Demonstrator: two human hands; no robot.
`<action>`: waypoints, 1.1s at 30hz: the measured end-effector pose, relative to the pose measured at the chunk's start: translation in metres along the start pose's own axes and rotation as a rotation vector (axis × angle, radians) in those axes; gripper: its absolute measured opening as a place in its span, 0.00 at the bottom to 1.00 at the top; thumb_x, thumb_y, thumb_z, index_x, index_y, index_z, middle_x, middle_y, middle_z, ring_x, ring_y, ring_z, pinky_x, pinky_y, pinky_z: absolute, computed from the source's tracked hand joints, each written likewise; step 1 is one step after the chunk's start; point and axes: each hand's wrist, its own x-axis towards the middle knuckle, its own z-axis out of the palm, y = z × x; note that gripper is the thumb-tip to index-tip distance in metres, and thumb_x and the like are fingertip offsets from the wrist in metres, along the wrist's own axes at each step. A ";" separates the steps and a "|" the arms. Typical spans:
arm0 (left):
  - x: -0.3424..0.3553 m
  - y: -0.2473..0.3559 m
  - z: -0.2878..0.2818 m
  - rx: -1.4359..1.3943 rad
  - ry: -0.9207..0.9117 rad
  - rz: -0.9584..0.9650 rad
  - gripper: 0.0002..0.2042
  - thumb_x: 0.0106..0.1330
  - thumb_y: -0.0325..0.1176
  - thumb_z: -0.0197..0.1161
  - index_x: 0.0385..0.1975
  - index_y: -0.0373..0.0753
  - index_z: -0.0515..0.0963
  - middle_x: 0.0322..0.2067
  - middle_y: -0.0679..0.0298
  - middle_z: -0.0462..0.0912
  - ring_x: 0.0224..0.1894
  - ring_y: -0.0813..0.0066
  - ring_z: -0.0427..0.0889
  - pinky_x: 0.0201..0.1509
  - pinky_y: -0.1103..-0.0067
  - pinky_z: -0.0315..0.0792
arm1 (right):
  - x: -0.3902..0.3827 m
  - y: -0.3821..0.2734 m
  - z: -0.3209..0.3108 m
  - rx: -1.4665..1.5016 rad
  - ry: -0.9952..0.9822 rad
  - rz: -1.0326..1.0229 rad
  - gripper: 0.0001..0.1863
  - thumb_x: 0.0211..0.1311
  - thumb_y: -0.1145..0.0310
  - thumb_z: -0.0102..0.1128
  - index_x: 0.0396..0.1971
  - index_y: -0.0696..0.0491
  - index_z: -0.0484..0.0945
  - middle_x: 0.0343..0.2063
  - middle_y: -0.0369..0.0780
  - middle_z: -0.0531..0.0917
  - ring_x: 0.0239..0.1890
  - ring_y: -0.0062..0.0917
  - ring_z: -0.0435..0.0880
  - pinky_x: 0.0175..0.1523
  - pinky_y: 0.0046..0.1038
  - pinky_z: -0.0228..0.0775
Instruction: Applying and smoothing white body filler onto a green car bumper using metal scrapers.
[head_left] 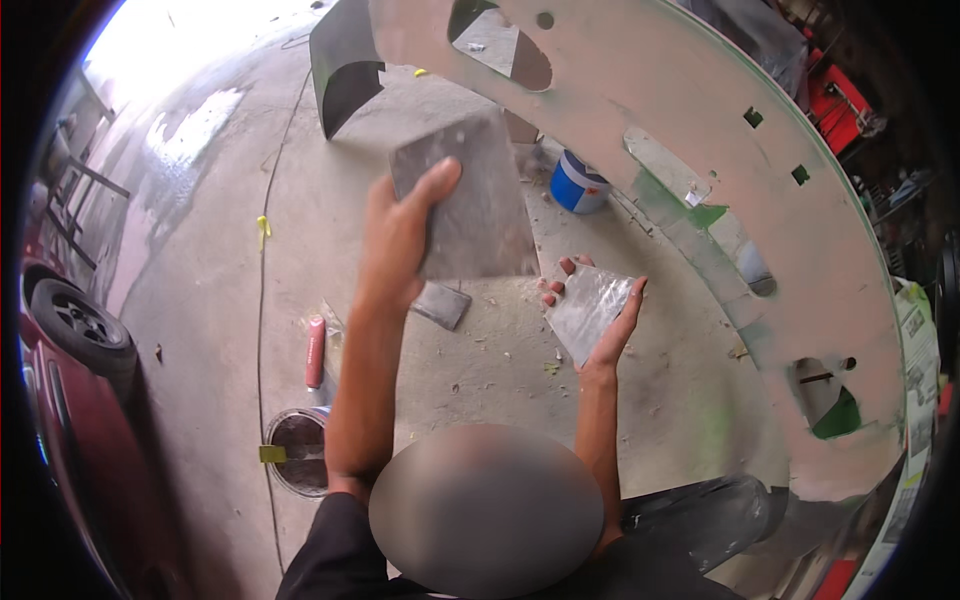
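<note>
My left hand (398, 232) grips a wide, flat grey plate (482, 205) by its left edge, the thumb lying across its face. A smaller square grey plate (590, 312), smeared with a paler streak, rests in my right hand (613, 338); its fingers curl round the far edge and the thumb presses the right side. The two plates are held apart, the larger one farther and to the left. Right of both hands curves a large car bumper (640, 60), coated pinkish beige with green patches and several cut openings.
On the concrete floor (480, 390) lie a grey rectangular piece (441, 305) and a red tube (316, 352). An open can (298, 487) with a yellow strip stands lower left. Beyond is a blue and white can (578, 184). A cable (263, 300) crosses left, near a maroon car (75, 440).
</note>
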 end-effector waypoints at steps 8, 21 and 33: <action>0.046 0.013 0.033 -0.338 0.058 -0.291 0.12 0.62 0.29 0.62 0.42 0.32 0.74 0.35 0.62 0.78 0.34 0.75 0.80 0.38 0.77 0.79 | 0.001 0.006 -0.004 -0.004 0.036 0.032 0.43 0.63 0.29 0.33 0.55 0.56 0.64 0.45 0.46 0.75 0.37 0.34 0.73 0.42 0.36 0.68; 0.031 -0.005 0.066 -0.602 0.232 -0.421 0.07 0.64 0.29 0.61 0.37 0.34 0.75 0.33 0.62 0.80 0.31 0.76 0.82 0.35 0.82 0.78 | 0.003 0.001 -0.006 -0.085 0.077 -0.013 0.46 0.63 0.29 0.33 0.60 0.59 0.61 0.45 0.46 0.76 0.36 0.34 0.73 0.43 0.36 0.68; 0.089 0.028 -0.003 0.276 -0.082 -0.181 0.14 0.61 0.31 0.65 0.43 0.30 0.76 0.35 0.58 0.82 0.31 0.74 0.84 0.34 0.80 0.80 | 0.004 -0.007 -0.019 -0.075 0.091 -0.058 0.43 0.65 0.31 0.32 0.57 0.60 0.64 0.47 0.50 0.76 0.36 0.37 0.77 0.42 0.42 0.71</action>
